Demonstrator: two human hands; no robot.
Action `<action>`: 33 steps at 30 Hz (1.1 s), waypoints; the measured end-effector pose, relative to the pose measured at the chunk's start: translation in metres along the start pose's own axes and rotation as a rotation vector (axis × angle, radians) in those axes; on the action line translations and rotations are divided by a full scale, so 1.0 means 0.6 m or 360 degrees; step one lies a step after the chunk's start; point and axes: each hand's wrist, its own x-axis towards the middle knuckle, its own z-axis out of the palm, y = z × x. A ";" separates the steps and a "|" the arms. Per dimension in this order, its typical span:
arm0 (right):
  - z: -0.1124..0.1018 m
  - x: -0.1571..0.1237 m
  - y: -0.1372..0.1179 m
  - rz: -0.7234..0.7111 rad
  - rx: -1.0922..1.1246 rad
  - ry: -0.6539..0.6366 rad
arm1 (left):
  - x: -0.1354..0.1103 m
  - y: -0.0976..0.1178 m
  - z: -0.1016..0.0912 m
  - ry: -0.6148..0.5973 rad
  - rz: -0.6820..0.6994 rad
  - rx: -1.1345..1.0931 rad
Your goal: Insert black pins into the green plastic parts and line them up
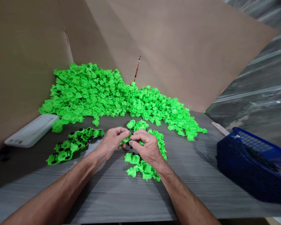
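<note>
Head view: left fingers [124, 135] grip a green piece [125, 141], right fingers [138, 135] pinched beside it, apparently mid-fitting; next calls for steady pressure.

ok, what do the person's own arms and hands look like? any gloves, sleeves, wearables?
Left hand and right hand are both ungloved, with no ring that I can make out. Left forearm and right forearm are bare as far as the picture shows: no sleeves, watch, bracelet, straps or cables in view.
</note>
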 end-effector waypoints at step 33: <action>0.024 -0.001 -0.007 0.0100 0.0155 0.0193 | -0.018 0.002 0.020 0.0437 0.0404 0.0413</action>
